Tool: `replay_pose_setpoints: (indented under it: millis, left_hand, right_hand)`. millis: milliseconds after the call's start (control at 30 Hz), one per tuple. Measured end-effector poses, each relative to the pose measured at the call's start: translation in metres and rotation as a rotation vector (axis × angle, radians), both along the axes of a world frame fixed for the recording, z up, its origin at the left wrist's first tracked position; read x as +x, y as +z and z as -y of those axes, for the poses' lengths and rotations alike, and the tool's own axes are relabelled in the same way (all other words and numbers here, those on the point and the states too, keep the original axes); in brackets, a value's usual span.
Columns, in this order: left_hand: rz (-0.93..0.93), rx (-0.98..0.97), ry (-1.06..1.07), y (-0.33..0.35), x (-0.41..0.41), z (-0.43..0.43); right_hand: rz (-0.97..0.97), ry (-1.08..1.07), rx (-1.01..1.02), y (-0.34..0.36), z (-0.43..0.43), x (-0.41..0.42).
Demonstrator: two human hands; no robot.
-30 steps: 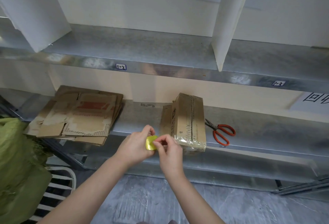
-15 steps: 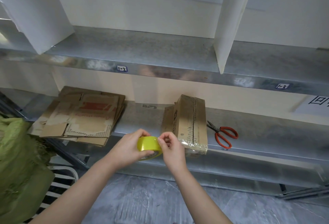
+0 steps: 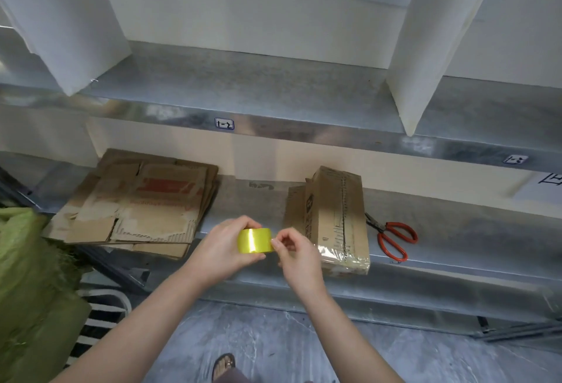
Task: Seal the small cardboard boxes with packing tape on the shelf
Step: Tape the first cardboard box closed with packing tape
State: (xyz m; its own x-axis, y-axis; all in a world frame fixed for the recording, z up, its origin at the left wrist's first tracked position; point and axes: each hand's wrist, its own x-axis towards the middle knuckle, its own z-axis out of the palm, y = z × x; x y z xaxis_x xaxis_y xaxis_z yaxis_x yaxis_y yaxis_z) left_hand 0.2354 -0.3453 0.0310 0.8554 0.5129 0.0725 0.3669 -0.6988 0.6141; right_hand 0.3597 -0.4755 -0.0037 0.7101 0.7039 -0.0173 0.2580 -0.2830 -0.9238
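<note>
**Yellow tape roll held before the lower shelf**

Yellow, glossy roll of packing tape (image 3: 254,240) sits in the person's left hand (image 3: 223,248), whose fingers curl over its top with the thumb beneath. The right hand (image 3: 296,256) pinches thumb and forefinger together at the roll's right edge. Both hands hover just in front of the galvanised metal shelf (image 3: 456,230). On that shelf, just right of the hands, lies a small brown cardboard box (image 3: 334,218) with clear film over its near end. Red-handled scissors (image 3: 392,238) lie beside the box's right side. A stack of flattened brown cardboard (image 3: 143,200) rests to the left.
</note>
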Motion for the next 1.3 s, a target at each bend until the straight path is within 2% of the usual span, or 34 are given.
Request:
replay_pose_setpoints:
  millis: [100, 200, 300, 467, 633, 800, 900, 967, 1067, 1167, 1300]
  left_hand:
    - [-0.014, 0.065, -0.019, -0.009, 0.002, -0.027]
    - [-0.051, 0.289, -0.075, -0.014, -0.002, -0.056]
    - [-0.093, 0.412, -0.107, -0.021, -0.005, -0.078]
    - [-0.146, 0.143, -0.24, -0.03, 0.002, -0.108]
    - [-0.158, -0.053, -0.347, -0.042, 0.002, -0.128]
    - [-0.192, 0.012, -0.296, -0.057, 0.016, -0.159]
    - [-0.251, 0.033, -0.195, -0.07, 0.023, -0.166]
    - [-0.242, 0.024, -0.161, -0.078, 0.029, -0.166]
    - [-0.27, 0.067, -0.239, -0.089, 0.036, -0.163]
    - [-0.289, 0.1, -0.304, -0.099, 0.041, -0.159]
    - [-0.324, 0.17, -0.366, -0.106, 0.042, -0.16]
  right_hand:
    - [0.023, -0.044, 0.033, -0.002, -0.019, -0.011]
    - [0.079, -0.026, 0.024, -0.006, -0.04, -0.025]
    - [-0.008, -0.13, 0.001, -0.015, -0.062, -0.02]
    - [-0.041, -0.211, -0.021, -0.033, -0.09, -0.009]
    - [-0.186, -0.267, -0.016, -0.046, -0.107, -0.003]
    - [-0.176, -0.193, -0.074, -0.051, -0.116, -0.007]
    - [-0.264, -0.18, -0.062, -0.057, -0.119, -0.015]
    - [-0.344, -0.218, -0.042, -0.064, -0.115, -0.02]
    - [-0.427, -0.367, -0.108, -0.076, -0.11, -0.017]
    - [-0.353, -0.431, -0.262, -0.089, -0.112, -0.009]
    - [-0.135, -0.371, -0.487, -0.1, -0.121, -0.002]
